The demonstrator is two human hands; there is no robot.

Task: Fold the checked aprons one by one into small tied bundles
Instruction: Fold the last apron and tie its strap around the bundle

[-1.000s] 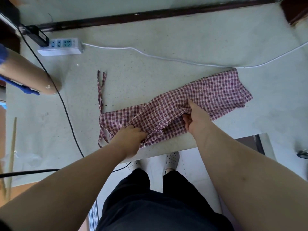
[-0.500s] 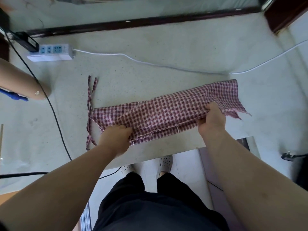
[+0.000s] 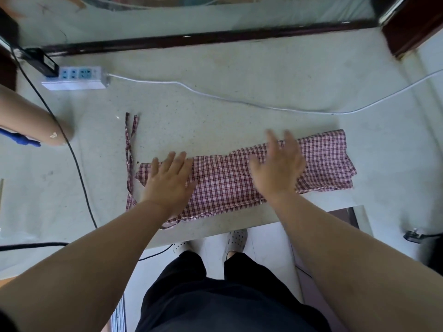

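My left hand [image 3: 167,185] lies flat, fingers spread, on the left end of the one checked apron [image 3: 227,185], which is folded into a long band near the front edge of the pale surface [image 3: 215,121]. My right hand [image 3: 275,171] is over the band's middle, fingers straight and apart (it is blurred, so I cannot tell whether it presses the cloth). Two tie strings [image 3: 129,144] trail away from the left end. One power strip [image 3: 74,77] sits at far left, with one white cable [image 3: 239,99] running from it.
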